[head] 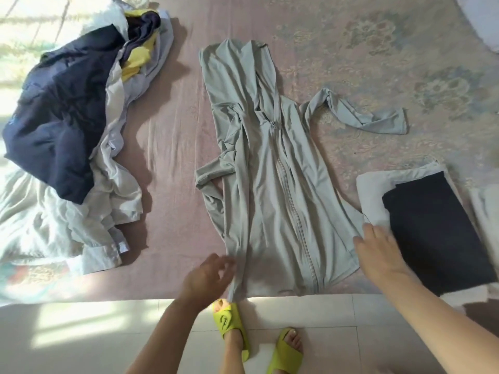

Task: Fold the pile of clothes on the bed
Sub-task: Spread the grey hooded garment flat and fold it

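Note:
A pale grey-green zip hooded jacket lies lengthwise on the pink bed sheet, hood far from me, hem at the near edge. One sleeve is spread out to the right, the other bunched at the left. My left hand hovers blurred by the hem's left corner, fingers loosely spread. My right hand lies with straight fingers at the hem's right corner. An unfolded pile of navy, white and yellow clothes sits at the left.
A folded stack with a navy piece on top of white ones lies at the right, near the bed edge. A pale cushion shows at the far right corner. Below the bed edge are white floor tiles and my feet in lime slippers.

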Demonstrator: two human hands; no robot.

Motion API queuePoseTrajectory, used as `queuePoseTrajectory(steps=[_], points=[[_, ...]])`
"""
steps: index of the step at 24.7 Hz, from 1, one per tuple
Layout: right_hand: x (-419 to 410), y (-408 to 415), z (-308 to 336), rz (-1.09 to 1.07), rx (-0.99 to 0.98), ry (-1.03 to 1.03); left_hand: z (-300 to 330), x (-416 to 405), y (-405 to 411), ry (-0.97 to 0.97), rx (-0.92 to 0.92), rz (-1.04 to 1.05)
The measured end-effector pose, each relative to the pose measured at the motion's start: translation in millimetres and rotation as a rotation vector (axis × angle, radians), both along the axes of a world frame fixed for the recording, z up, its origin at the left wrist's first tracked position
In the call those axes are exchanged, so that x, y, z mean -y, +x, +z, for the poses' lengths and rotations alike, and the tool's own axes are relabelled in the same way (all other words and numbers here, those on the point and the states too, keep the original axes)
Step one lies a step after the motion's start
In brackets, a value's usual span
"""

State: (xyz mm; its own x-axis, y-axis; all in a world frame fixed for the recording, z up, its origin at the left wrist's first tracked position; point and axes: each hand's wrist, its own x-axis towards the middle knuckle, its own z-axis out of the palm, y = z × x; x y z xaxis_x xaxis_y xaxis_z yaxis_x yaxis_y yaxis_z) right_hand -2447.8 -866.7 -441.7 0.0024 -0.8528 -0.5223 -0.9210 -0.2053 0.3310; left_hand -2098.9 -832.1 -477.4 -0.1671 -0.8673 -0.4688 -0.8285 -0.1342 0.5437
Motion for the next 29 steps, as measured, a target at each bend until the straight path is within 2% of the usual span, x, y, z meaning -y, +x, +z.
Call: queuePoseTrajectory(steps=[2,4,5,6,9,12,13,15,17,18,20,22,23,25,26,29], points=[[-4.8,41.8,-12.5,-0.021,0.270,-0.025,-0.2,45.6,1.4,-0.072,-0.069,0.390],[-15.1,91.4,-21.3,-0.015,0.549,-0.109,-4.4,93.8,2.6,0.031,-0.150,0.702],[-20.6,118.1,-28.3,-0.002,0.609,-0.133,-12.3,112.3,2.8,0.090,-0.211,0.804],[-25.1,142.0,-33.0,-0.022,0.645,-0.099,-19.2,128.0,1.8,0.114,-0.234,0.873],[-35.1,196.3,-48.8,-0.183,0.764,-0.076,-27.1,156.6,-7.8,0.023,-0.258,0.966],[-28.1,229.5,-51.3,-0.400,0.689,-0.098,-4.4,164.2,9.0,-0.144,-0.600,1.353],[-24.4,236.8,-48.6,-0.426,0.618,-0.111,4.8,164.5,28.5,-0.241,-0.633,1.414],[-14.5,250.1,-43.0,-0.506,0.564,-0.040,28.5,169.3,79.7,-0.486,-0.475,1.387],[-10.9,258.9,-51.9,-0.457,0.557,0.058,49.0,178.4,129.5,-0.694,-0.256,1.288],[-7.1,264.5,-51.7,-0.430,0.558,0.115,55.2,182.6,148.7,-0.689,-0.168,1.213],[-7.6,276.0,-50.7,-0.368,0.538,0.163,53.0,181.6,170.2,-0.494,0.031,1.003],[-9.7,287.5,-47.9,-0.296,0.511,0.163,39.7,169.9,179.5,-0.340,0.273,0.722],[-12.3,292.1,-50.3,-0.251,0.467,0.141,32.6,161.8,182.3,-0.339,0.354,0.554],[-16.2,296.8,-52.3,-0.259,0.466,0.224,24.6,152.5,193.0,-0.432,0.411,0.238],[-18.2,297.4,-54.4,-0.282,0.477,0.300,25.5,152.5,200.4,-0.493,0.426,0.180],[-26.5,298.0,-51.5,-0.366,0.629,0.410,36.4,160.4,208.9,-0.676,0.408,0.290]])
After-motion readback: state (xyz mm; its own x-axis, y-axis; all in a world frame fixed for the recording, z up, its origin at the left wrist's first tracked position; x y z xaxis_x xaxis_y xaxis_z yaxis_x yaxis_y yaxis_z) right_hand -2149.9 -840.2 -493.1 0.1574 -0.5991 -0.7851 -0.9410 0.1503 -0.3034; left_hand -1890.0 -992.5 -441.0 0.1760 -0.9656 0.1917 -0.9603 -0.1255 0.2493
